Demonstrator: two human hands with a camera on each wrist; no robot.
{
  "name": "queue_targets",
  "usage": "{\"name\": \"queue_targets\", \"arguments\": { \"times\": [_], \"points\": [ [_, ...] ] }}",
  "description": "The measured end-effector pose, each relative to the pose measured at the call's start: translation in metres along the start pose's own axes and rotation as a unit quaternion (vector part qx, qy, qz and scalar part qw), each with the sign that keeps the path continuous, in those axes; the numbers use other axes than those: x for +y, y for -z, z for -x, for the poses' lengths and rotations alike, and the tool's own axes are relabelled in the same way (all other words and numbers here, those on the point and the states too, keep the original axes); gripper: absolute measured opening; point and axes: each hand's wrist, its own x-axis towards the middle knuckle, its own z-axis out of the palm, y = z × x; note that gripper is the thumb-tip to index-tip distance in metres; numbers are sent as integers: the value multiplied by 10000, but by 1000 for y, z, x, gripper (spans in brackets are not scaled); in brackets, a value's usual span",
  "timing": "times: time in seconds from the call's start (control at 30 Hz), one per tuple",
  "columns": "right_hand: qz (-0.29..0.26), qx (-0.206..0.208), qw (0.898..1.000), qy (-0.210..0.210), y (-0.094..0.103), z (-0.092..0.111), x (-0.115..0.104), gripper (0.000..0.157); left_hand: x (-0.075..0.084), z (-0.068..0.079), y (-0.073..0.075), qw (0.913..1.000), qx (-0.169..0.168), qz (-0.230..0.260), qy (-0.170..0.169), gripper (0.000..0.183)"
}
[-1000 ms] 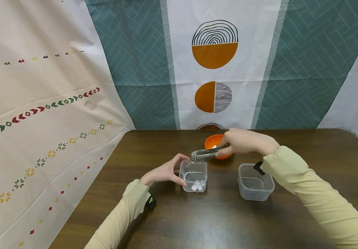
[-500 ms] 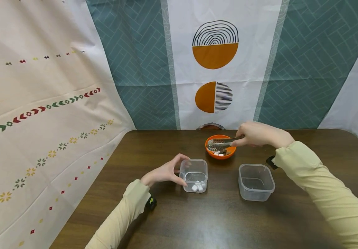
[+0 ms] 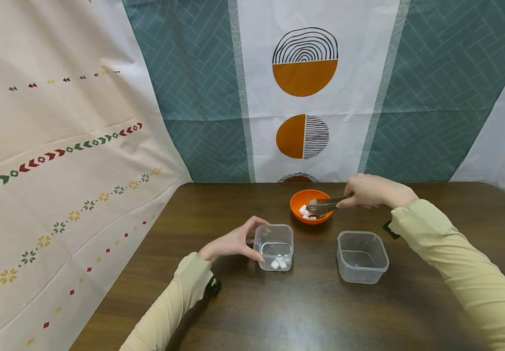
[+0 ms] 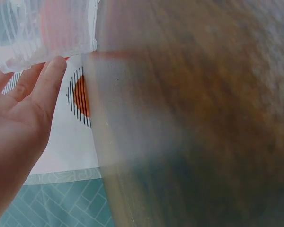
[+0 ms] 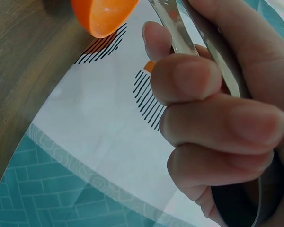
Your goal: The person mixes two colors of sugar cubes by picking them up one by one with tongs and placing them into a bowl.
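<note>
In the head view my left hand holds the left side of a clear plastic container, thumb near and fingers at the far side. Several white cube-shaped pieces lie in its near end. My right hand grips metal tongs, fingers wrapped round the handle in the right wrist view. The tongs' perforated tips reach into an orange bowl, over its right half. White pieces lie in the bowl beside the tips, with some brownish bits. Whether the tips pinch anything is hard to tell.
A second clear plastic container stands on the brown wooden table, right of the held one and below my right forearm. Patterned cloth hangs behind the table's far edge, and another cloth slopes along the left side.
My right hand has moved the tongs rightward from above the left container into the orange bowl, then toward the bowl's right side. My left hand stays on the container.
</note>
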Motion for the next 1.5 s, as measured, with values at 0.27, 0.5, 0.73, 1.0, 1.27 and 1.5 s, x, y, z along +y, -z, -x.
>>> {"name": "queue_targets", "arguments": {
  "times": [0.27,0.5,0.73,1.0,1.27,1.5],
  "points": [
    [224,-64,9996,-167,-2,-1,2,35,0,0,0,10000,-8,29,-6,77],
    [244,-86,9994,-245,-3,-1,5,33,1,0,0,10000,-20,6,-81,76],
    [266,32,9995,-187,-1,2,0,35,0,1,0,10000,2,-16,6,77],
    [202,258,9991,257,9,6,-34,29,3,0,-1,10000,16,64,60,75],
    [386,406,9938,962,7,0,-59,34,30,5,-1,9996,-80,261,53,73],
    [762,119,9897,1206,-3,-12,-77,41,32,6,-1,9997,-15,155,172,72]
  ]
}}
